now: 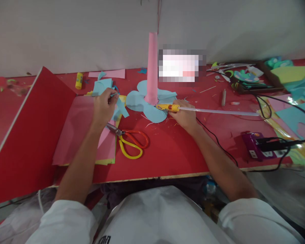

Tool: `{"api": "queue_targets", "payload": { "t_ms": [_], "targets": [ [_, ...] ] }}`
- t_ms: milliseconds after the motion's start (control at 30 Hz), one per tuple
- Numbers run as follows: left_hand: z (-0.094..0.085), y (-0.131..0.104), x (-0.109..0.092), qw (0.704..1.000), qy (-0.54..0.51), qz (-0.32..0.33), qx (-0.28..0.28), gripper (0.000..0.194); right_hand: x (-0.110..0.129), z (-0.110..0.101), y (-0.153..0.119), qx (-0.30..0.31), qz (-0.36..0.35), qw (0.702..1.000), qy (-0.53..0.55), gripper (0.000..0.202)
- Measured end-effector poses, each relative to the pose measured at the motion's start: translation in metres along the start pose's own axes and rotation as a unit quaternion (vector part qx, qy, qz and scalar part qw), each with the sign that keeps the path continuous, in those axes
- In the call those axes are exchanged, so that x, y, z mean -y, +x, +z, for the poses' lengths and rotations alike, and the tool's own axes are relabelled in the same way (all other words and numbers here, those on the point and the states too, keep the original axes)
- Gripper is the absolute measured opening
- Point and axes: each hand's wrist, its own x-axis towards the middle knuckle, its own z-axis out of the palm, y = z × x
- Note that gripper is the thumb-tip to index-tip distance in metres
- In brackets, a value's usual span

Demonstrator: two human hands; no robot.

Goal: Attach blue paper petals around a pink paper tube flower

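Note:
A pink paper tube [153, 67] stands upright on a blue paper flower shape [157, 116] in the middle of the table. My right hand [184, 115] is wrapped round a yellow glue gun [169, 107], whose nozzle points left at the tube's base. A long clear glue stick [218, 112] runs out of the gun's back. My left hand [105, 103] pinches something small and blue, which looks like a paper piece, above blue paper scraps [122, 107]. Scissors with red and yellow handles [130, 144] lie just below the left hand.
Pink paper sheets [76, 132] lie under my left arm, beside an upright red board [27, 135]. A yellow glue stick tube [79, 81] stands behind. At right are a purple box [256, 145] with a black cable and a brown tray [271, 79] of scraps.

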Motion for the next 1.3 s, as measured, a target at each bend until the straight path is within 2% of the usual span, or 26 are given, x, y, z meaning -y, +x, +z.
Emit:
{"api": "queue_targets", "payload": {
  "t_ms": [133,300,600,867,1000,1167,1300],
  "targets": [
    [0.017,-0.009,-0.013,0.992,-0.126,0.0,0.021,0.019,-0.001,0.001,-0.001,-0.005,-0.003,1.0,-0.003,0.011],
    [0.039,-0.017,-0.023,0.956,-0.28,0.036,0.08,0.037,-0.002,0.002,-0.001,-0.02,-0.011,1.0,0.005,0.011],
    [0.049,-0.027,-0.032,0.951,-0.269,0.079,0.132,0.031,-0.018,0.0,0.001,-0.015,-0.007,1.0,0.02,0.01],
    [0.053,-0.028,-0.035,0.963,-0.231,0.08,0.116,0.034,-0.009,0.002,0.0,-0.013,-0.008,1.0,0.012,0.007],
    [0.053,-0.03,-0.039,0.966,-0.231,0.062,0.1,0.027,-0.007,0.002,-0.002,-0.017,-0.019,1.0,0.005,0.01],
    [0.053,-0.03,-0.042,0.964,-0.258,0.042,0.039,0.024,-0.011,0.002,-0.001,-0.026,-0.013,0.999,0.019,0.008],
    [0.054,-0.033,-0.045,0.945,-0.327,0.027,0.016,0.028,-0.016,0.001,0.001,-0.042,0.0,0.998,0.047,0.01]
  ]
}}
